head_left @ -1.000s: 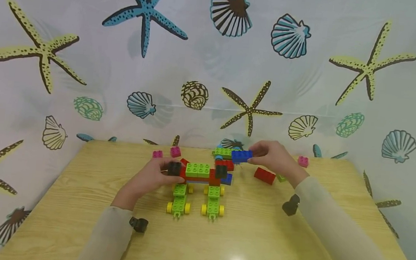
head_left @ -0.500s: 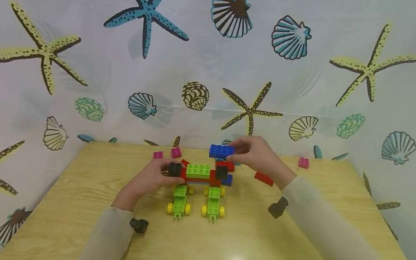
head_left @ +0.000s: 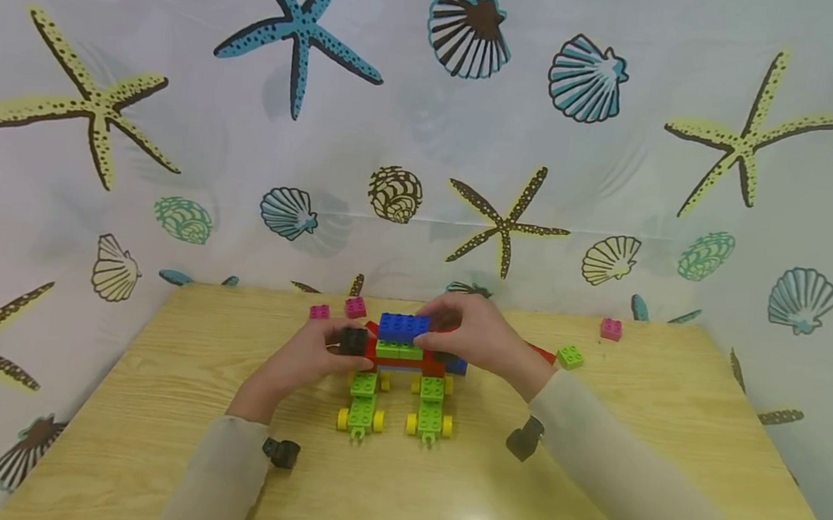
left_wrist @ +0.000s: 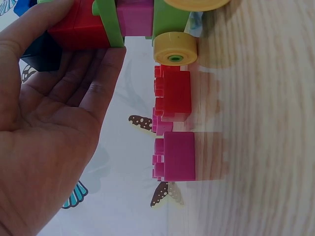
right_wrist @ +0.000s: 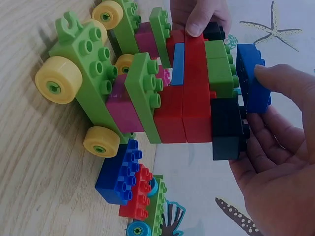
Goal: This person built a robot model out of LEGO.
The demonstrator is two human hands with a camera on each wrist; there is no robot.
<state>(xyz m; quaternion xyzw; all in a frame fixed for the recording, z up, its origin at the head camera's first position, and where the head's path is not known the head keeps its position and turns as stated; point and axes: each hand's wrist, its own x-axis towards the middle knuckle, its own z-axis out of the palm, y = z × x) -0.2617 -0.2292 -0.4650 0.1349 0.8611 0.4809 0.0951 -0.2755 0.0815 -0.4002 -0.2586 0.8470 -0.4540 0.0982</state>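
Observation:
My right hand (head_left: 480, 337) pinches a long blue brick (head_left: 404, 328) by its right end, between thumb and fingers. In the right wrist view the brick (right_wrist: 252, 81) stands just off the studs of two light green bricks (right_wrist: 220, 69). Those top a toy-brick build: red bricks (right_wrist: 197, 108) bridge two green wheeled bases (head_left: 362, 410) with yellow wheels, and a black brick (right_wrist: 226, 130) sits at either end. My left hand (head_left: 305, 358) grips the build's left end, thumb on the red brick and fingers behind. The right hand's lower fingers lie beside the right black brick.
Two pink bricks (head_left: 355, 307) lie behind the build on the wooden table (head_left: 184, 405). Behind its right leg are another blue brick (right_wrist: 118, 172), a red brick (right_wrist: 137, 196) and a green wheeled base (right_wrist: 156, 211). Farther right lie a small green brick (head_left: 569, 357) and a pink one (head_left: 611, 329).
My right hand has carried the blue brick leftward from behind the build's right side, then down over its green bricks. The left hand has kept its grip in place.

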